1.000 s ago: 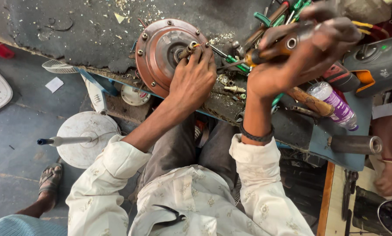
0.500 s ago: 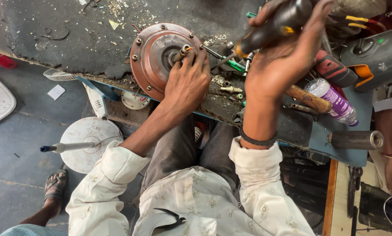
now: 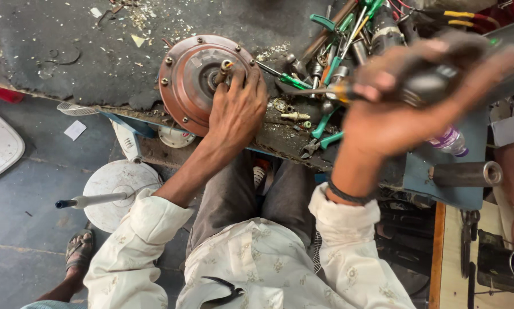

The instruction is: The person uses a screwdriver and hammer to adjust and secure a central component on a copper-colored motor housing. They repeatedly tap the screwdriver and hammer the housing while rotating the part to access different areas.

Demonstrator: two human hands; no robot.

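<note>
The round copper-coloured motor housing point(image 3: 197, 80) lay flat at the bench point(image 3: 68, 51) edge, looking heavy and rigid, best gripped by its rim; the left hand point(image 3: 237, 109) pressed it, the right hand point(image 3: 406, 109) clenched a dark-handled tool point(image 3: 434, 83).

Left hand point(image 3: 237, 111): lies on the round rusty motor point(image 3: 197, 80), fingers at its middle shaft point(image 3: 222, 71).
Right hand point(image 3: 406, 109): raised and blurred, closed around a dark tool point(image 3: 426, 86).
Surface point(image 3: 68, 51): dark and dirty, with a heap of screwdrivers point(image 3: 331, 63) beside the motor.
Floor: white fan base point(image 3: 116, 191).
</note>
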